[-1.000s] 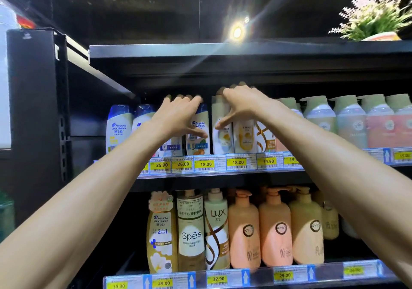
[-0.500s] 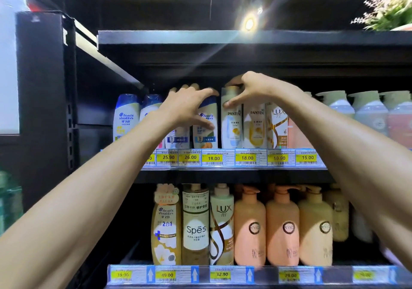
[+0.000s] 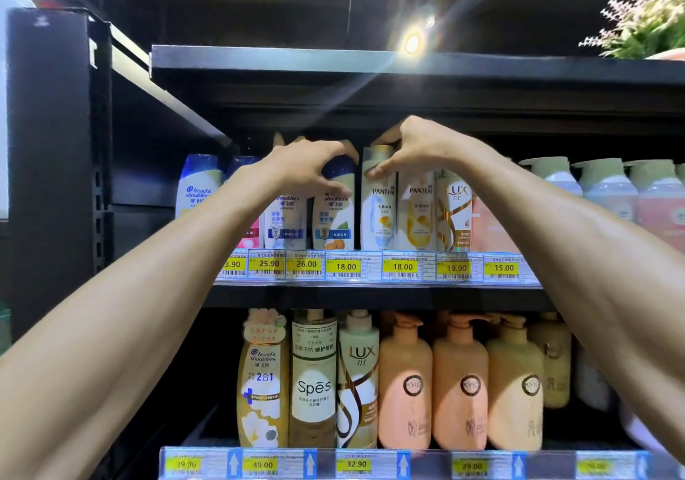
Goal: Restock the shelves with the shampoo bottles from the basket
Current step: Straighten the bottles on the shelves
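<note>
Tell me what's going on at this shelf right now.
A person has both bare hands up at the upper shelf. The left hand grips the top of the rightmost Head & Shoulders bottle, and the right hand grips the cap end of the Pantene bottle right beside it. Both bottles stand upright in the row, just behind the yellow price tags.

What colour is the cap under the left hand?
Dark blue cap, best in head view.
</note>
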Demonstrator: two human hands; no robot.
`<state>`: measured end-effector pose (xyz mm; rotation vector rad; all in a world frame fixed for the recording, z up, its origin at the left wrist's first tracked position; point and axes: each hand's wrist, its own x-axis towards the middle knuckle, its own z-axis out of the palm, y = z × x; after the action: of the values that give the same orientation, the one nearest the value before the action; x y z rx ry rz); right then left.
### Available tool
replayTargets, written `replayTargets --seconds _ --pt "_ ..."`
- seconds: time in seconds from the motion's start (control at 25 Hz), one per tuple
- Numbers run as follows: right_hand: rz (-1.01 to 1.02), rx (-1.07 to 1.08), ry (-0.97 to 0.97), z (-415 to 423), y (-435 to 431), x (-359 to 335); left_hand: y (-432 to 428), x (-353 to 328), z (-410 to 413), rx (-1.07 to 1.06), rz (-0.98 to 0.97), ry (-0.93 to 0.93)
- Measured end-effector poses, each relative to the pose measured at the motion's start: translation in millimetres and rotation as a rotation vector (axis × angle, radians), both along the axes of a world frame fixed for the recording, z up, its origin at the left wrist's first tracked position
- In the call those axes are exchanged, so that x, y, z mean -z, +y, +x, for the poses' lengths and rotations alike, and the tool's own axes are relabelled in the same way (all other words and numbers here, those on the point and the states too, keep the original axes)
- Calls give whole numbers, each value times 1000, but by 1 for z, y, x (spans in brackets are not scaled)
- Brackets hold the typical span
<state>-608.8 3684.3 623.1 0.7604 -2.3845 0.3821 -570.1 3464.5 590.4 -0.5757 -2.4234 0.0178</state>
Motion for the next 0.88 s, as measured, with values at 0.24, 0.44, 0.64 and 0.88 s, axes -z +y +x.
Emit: replayTargets --seconds 0.24,0.44,0.64,0.88 --pt "-28 -17 4 -6 -2 1 -10 -5 -6 119 28 -60" --pt "-30 -26 -6 -4 -9 0 -15 -4 -9 159 30 -58" --pt "-4 -15 -19 -1 -16 -2 -15 -1 -9 88 33 -36" --pt "-12 26 -9 -5 -20 0 -16 -2 -15 -53 68 -12"
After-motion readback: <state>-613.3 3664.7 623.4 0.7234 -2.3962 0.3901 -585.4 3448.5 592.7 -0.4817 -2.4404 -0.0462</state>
